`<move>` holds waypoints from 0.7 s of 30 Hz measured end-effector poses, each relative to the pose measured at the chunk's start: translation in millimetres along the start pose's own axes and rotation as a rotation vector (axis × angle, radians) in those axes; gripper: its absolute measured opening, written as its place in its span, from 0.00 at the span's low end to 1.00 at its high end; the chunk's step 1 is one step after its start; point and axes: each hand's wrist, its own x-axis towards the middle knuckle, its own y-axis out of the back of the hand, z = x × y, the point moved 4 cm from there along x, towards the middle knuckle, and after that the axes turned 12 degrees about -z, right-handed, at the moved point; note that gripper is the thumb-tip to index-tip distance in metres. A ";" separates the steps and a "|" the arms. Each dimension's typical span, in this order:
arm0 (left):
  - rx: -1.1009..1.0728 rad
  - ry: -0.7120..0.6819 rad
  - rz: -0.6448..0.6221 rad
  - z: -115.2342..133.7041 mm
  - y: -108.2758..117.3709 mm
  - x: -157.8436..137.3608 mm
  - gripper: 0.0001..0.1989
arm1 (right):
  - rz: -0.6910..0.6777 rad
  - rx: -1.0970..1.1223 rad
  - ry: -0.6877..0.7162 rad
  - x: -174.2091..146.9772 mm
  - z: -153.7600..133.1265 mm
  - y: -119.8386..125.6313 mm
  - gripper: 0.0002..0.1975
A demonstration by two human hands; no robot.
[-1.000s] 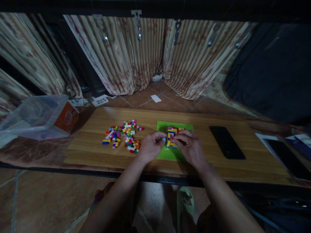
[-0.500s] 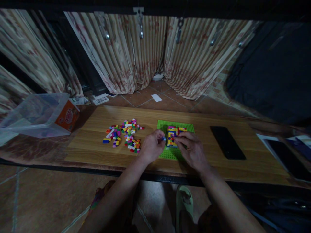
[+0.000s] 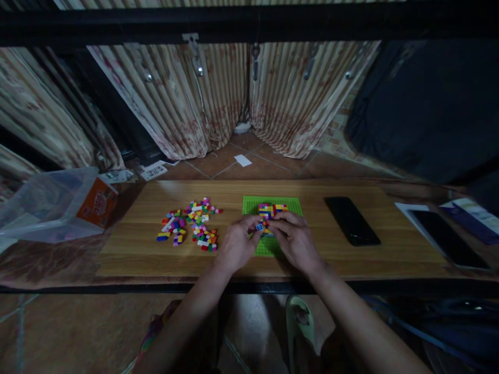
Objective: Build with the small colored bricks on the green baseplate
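A green studded baseplate (image 3: pixel 251 201) lies on the wooden board, bearing a low block of many-coloured toy bricks (image 3: pixel 273 209). Between the thumb and fingers of my left hand (image 3: pixel 237 241) is a small blue brick (image 3: pixel 259 227), held at the block's left front side. My right hand (image 3: pixel 294 236) is closed in a pinch over the block's front right part. Its fingertips come close to the blue brick, and whatever they hold, if anything, is hidden. Both hands cover the front of the block.
Loose bricks (image 3: pixel 198 228) lie in a spread pile left of the baseplate. A black phone (image 3: pixel 352 221) rests on the wooden board (image 3: pixel 128 254) to the right. Beyond the board's left end stands a clear plastic tub (image 3: pixel 50 208); a dark tablet (image 3: pixel 448 239) lies beyond its right end.
My left hand has brought the blue brick right, over the block and close to my right fingertips. The camera view has shifted, so the whole scene appears slightly lower and further left.
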 end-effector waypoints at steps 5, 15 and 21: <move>-0.042 0.026 0.016 0.5 -2.0 0.7 0.14 | 0.005 0.028 -0.027 0.6 -1.6 1.7 0.09; -0.454 0.060 -0.111 -12.4 -2.5 0.6 0.06 | -0.046 0.127 0.094 3.8 -16.4 9.6 0.11; -0.727 0.137 -0.195 -8.1 -8.2 2.4 0.04 | -0.072 0.107 0.097 3.2 -18.3 6.7 0.08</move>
